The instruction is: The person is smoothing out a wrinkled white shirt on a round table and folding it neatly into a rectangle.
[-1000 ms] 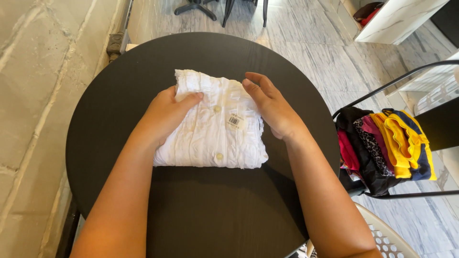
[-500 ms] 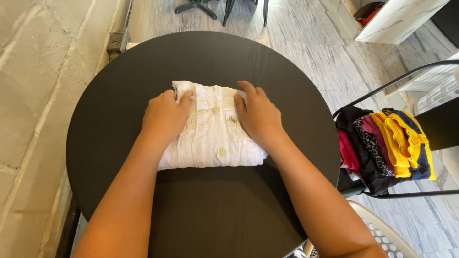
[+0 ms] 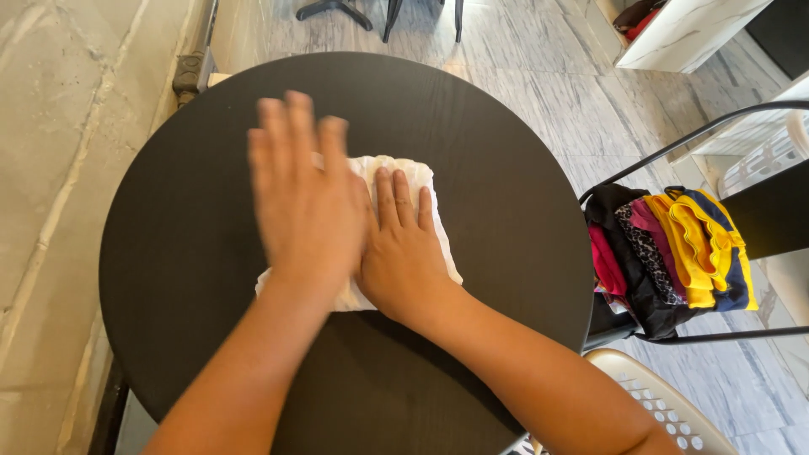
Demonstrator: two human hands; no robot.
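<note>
A folded white garment [image 3: 421,181] lies in the middle of a round black table [image 3: 506,168]. My right hand [image 3: 404,248] rests flat on it, fingers together and pointing away from me. Lifted above the garment's left half, my left hand [image 3: 303,194] is blurred and has its fingers spread. Most of the garment is hidden under both hands. Neither hand grips anything.
A black metal chair [image 3: 674,143] on the right carries a stack of folded clothes [image 3: 666,248] in black, pink, yellow and blue. A beige plastic basket [image 3: 666,413] sits at the lower right. A stone wall runs along the left, and white shelving [image 3: 674,34] stands at the top right.
The garment now looks narrower than before. My left hand has lifted off it and risen toward the camera; my right hand has slid to the garment's middle.
</note>
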